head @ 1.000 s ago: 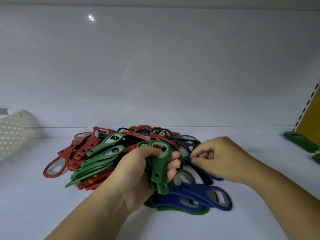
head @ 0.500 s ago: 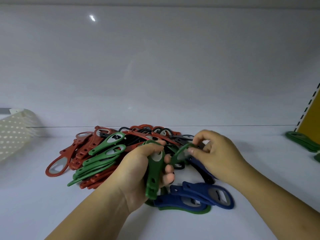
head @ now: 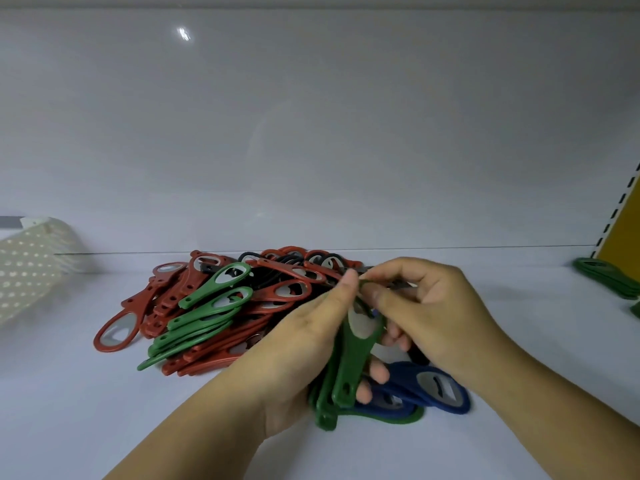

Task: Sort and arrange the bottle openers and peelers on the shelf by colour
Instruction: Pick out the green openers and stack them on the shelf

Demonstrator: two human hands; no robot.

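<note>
Far left: a white perforated basket stands on the white shelf. Beside it lies a mixed heap: red bottle openers with loose green openers across them, and black openers at the back. Centre: the left hand grips a bundle of green openers, fingers curled round it, handles toward the camera. The right hand pinches the head of the bundle's top opener. Below the right wrist, blue openers lie on the shelf. Far right: a green stack sits beside a yellow panel.
</note>
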